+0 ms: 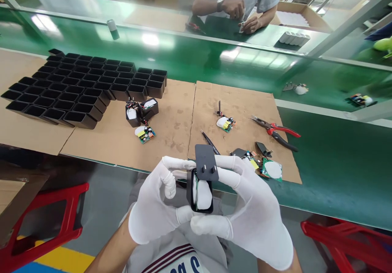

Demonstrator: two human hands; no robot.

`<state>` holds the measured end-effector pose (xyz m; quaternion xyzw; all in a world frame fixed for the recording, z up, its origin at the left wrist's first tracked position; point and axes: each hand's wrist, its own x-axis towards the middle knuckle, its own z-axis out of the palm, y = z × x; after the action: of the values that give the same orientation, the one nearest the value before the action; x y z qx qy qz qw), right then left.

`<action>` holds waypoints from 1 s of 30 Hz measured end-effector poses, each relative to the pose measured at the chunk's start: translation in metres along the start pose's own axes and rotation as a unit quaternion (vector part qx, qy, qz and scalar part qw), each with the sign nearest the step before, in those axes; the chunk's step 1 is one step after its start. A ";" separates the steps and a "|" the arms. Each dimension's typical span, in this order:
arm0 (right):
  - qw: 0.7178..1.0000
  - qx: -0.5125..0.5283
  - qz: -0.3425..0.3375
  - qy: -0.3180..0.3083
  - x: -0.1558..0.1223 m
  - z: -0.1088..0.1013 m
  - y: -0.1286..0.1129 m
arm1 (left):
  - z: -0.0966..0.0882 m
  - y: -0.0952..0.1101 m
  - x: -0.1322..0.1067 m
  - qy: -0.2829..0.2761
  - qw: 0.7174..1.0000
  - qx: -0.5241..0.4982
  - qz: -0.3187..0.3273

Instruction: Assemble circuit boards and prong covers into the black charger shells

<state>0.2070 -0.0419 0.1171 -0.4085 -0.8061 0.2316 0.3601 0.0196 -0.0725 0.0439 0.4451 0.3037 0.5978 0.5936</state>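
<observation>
Between my two white-gloved hands, a small black charger housing is held above my lap with its open end toward me. Inside it sit a green board edge and a white padded piece. A black cover with two metal pins stands tilted up at the housing's far edge. My left hand is closed on the housing's left side, thumb at the near edge. On the other side my right hand grips the housing, fingers against the cover and thumb below. Just beyond lie black tweezers, partly hidden by the cover.
Rows of black housings stand on cardboard at left. Circuit boards, filled housings and red-black pliers lie around the cardboard. Opposite, a person works with both hands. Red stools flank me.
</observation>
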 end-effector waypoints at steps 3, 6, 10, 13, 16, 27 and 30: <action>0.999 -0.013 0.004 0.029 -0.005 0.004 -0.001 | 0.002 -0.003 0.000 0.008 1.000 0.001 -0.003; 0.996 0.024 0.020 0.084 -0.016 0.010 -0.001 | 0.006 -0.003 0.002 0.012 1.000 0.012 0.008; 0.989 0.009 -0.011 0.147 -0.032 0.020 -0.002 | 0.009 -0.002 0.007 0.032 0.998 0.053 0.021; 0.984 -0.100 -0.055 0.134 -0.034 0.026 -0.004 | 0.008 -0.004 0.008 0.045 0.996 0.075 0.033; 0.983 -0.141 -0.053 0.107 -0.030 0.031 -0.006 | 0.004 -0.008 0.007 0.044 0.996 0.066 0.033; 0.974 -0.081 -0.035 0.209 -0.044 0.055 0.014 | 0.008 -0.008 0.013 0.083 0.985 0.140 0.051; 0.970 -0.084 0.003 0.229 -0.044 0.062 0.015 | 0.007 -0.010 0.015 0.090 0.974 0.193 0.071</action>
<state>0.1841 -0.0752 0.0505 -0.4815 -0.7175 0.0647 0.4992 0.0318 -0.0579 0.0402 0.5165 0.4331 0.6061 0.4222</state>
